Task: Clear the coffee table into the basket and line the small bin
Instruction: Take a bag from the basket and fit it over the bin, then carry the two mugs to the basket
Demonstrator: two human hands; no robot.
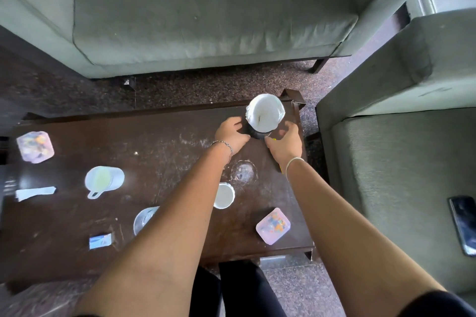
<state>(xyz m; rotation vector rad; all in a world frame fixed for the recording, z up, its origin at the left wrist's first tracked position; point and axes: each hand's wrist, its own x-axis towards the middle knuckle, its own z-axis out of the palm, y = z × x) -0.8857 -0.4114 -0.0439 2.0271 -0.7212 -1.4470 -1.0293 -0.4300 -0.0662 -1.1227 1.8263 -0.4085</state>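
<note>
Between left hand (231, 134) and right hand (284, 140), both gripping its base, stands the bin (259, 134).

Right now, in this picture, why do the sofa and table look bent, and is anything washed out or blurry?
Head view: the wide-angle lens bows the sofa edge and the coffee table sides. Head view: the white liner in the small bin is nearly blown out. Head view: the pink box at the table's left end looks soft.

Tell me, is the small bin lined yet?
Lined. A white bag covers the inside of the small bin and folds over its rim; the left hand and right hand flank its dark base.
</note>
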